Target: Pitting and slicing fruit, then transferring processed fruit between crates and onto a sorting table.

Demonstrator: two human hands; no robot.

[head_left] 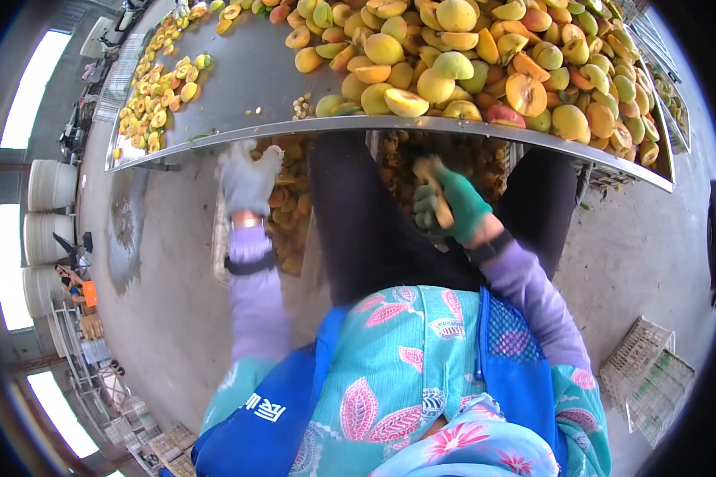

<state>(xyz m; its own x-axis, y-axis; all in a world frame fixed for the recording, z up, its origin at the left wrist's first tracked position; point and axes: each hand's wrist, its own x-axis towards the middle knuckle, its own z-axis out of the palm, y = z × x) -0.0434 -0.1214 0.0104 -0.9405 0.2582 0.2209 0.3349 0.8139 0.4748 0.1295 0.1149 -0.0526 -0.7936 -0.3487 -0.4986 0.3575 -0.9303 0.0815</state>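
My left hand (pixel 249 176), in a pale grey glove, is just below the front edge of the metal table (pixel 270 86). Its thumb stands apart from the fingers, and nothing shows in it; motion softens its outline. Beside it, under the table, is a crate of yellow fruit pieces (pixel 289 208). Between my knees my right hand (pixel 458 208), gloved in green, is closed around a tan, stick-like tool (pixel 434 178). The tool is blurred, so its exact kind is unclear. Halved peaches (pixel 525 94) and whole-looking ones are heaped on the table in front of me.
Smaller cut pieces (pixel 155 99) lie along the table's left side, and a few peach stones (pixel 302 106) sit near its front edge. More fruit (pixel 402 159) is below the table between my legs. Plastic crates (pixel 636 358) stand on the floor at right; white tubs (pixel 52 238) line the left.
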